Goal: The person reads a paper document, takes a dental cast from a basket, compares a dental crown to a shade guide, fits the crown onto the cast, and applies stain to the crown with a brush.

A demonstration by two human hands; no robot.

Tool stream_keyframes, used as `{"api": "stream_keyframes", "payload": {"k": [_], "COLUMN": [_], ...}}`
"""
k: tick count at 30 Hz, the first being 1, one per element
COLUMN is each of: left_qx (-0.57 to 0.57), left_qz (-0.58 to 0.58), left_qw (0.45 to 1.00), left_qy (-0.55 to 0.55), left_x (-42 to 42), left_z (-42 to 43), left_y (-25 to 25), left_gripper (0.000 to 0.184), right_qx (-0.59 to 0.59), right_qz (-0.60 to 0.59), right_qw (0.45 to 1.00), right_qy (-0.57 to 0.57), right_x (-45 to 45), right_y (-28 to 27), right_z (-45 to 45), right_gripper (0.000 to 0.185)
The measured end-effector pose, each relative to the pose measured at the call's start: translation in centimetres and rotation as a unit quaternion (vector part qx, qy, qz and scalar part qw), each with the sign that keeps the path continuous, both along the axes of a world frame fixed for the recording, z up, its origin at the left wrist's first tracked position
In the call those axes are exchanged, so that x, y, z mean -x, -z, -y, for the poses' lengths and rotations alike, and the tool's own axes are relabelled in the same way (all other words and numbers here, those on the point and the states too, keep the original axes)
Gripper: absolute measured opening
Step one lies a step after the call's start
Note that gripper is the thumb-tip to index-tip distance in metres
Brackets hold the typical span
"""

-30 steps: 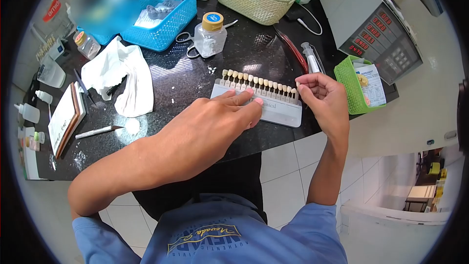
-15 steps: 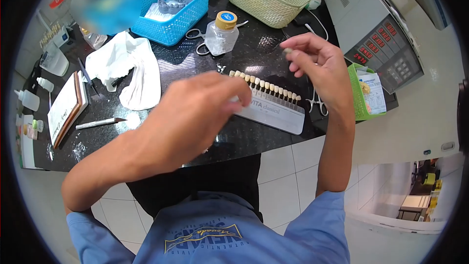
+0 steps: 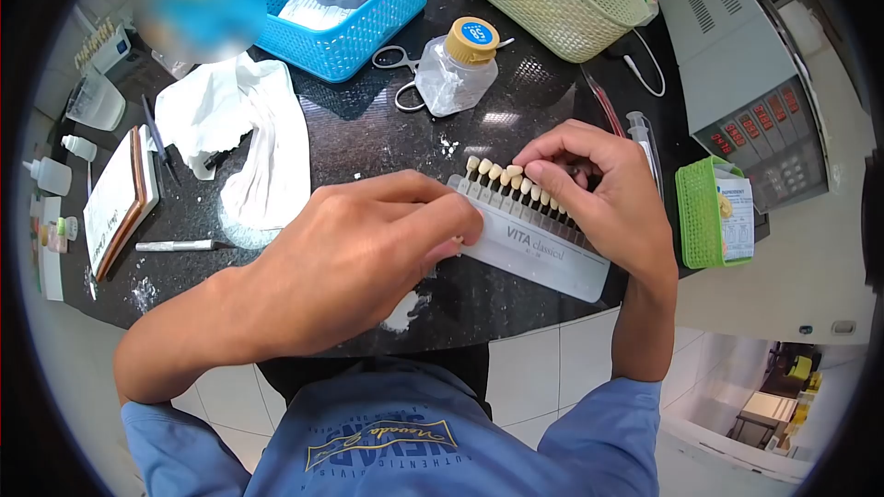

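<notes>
A VITA classical tooth shade guide (image 3: 552, 262), a grey holder with a row of tooth-shaped tabs, lies slanted on the dark counter. Above its tabs is my right hand (image 3: 608, 189), thumb and index finger pinching a small tooth-coloured dental crown (image 3: 514, 171) close against the row. Whether the crown touches the tabs I cannot tell. My left hand (image 3: 368, 248) is closed at the holder's left end, fingers curled and thumb mostly hidden. A small pale spot shows at its fingertips, too small to name.
Behind stand a powder jar (image 3: 456, 69), scissor-handled forceps (image 3: 398, 78), a blue basket (image 3: 341, 32) with grey dental models, and a cream basket (image 3: 562, 0). A cloth (image 3: 262, 147), knife (image 3: 180, 246) and notepad (image 3: 115, 202) lie left. A green basket (image 3: 697, 216) and digital-display machine (image 3: 737, 74) stand right.
My right hand has come down with the crown from above the counter to the shade guide's tabs. My left hand has shifted slightly to the holder's left end. The view has shifted.
</notes>
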State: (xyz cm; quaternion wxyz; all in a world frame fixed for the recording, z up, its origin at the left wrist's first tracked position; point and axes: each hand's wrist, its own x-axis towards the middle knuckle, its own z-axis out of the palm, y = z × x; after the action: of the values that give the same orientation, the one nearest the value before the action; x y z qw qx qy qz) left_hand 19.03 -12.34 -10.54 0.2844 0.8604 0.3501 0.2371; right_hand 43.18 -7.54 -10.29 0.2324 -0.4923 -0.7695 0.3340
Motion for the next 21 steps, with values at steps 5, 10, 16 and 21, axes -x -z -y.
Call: {"api": "stream_keyframes", "payload": {"k": [5,10,16,21], "left_qx": [-0.011,-0.017,-0.02,0.011], "left_qz": [0.004,0.018,0.02,0.043], "left_qw": [1.0,1.0,1.0,0.998], "left_qy": [-0.008,-0.003,-0.007,-0.037], "left_x": [0.0,0.0,-0.1,0.3], "left_z": [0.0,-0.1,-0.1,-0.5], "left_y": [0.3,0.5,0.4,0.4], "left_gripper": [0.029,0.037,0.039,0.026], "right_qx": [-0.033,-0.033,-0.052,-0.066], "right_qz": [-0.009,-0.026,-0.029,-0.122], "right_qw": [0.999,0.999,0.998,0.989], "right_qy": [-0.011,-0.008,-0.007,0.045], "right_x": [-0.4,-0.3,-0.2,-0.8], "right_y": [0.8,0.8,0.8,1.1], "right_z": [-0.1,0.1,0.3,0.3], "right_gripper": [0.013,0.014,0.014,0.011]}}
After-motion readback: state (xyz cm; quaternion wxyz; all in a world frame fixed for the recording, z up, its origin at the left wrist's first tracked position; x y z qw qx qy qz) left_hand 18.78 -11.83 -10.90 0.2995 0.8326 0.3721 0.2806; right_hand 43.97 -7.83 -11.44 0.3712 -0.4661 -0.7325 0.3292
